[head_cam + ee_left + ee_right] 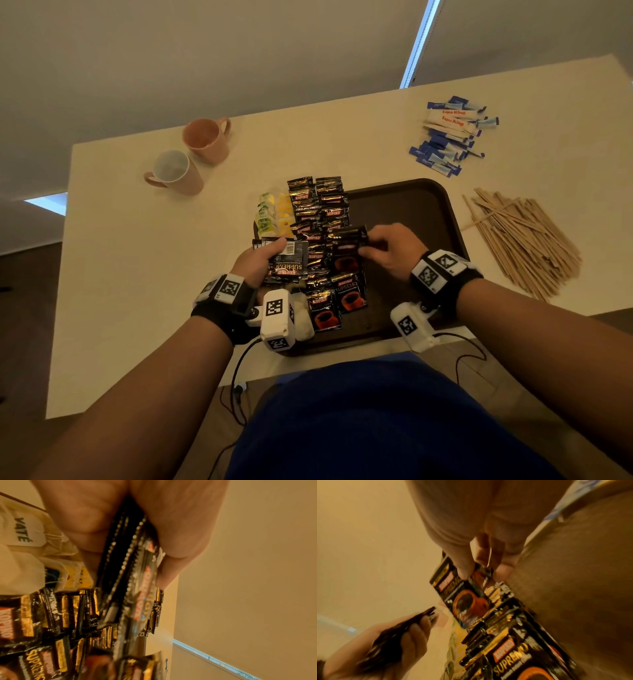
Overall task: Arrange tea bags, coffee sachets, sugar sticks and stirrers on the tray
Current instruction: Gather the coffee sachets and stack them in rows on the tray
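On the tray: my reference is the dark brown tray (411,205) on the pale desk (137,274); every place below is given from it.
Step in hand: laying coffee sachets (320,219) in overlapping rows along the tray's left side; I judge this step well along, with sugar and stirrers not yet begun.
Left hand: my left hand (255,262) is curled round a small stack of sachets (287,262), held above the tray's left near corner; the left wrist view shows the stack edge-on between thumb and fingers.
Right hand: my right hand (390,251) pinches a single sachet (349,236) by one end, over the right-hand row near the tray's middle.
Next move: I reckon it calls for setting that sachet flat, overlapping its neighbour, then taking another from the stack.
Look of the sachets: glossy black foil with gold bands, red brand lettering and an orange cup picture; crimped ends.
Tea bags: the tea bags (274,214), green and yellow tagged, lie at the tray's far left edge, beside the sachet rows.
Sugar sticks: the sugar sticks (448,135) sit in a loose heap beyond the tray's far right corner.
Stirrers: the wooden stirrers (524,236) lie piled just right of the tray.
Mugs: two pink mugs (191,154) stand well left of the tray, further back.
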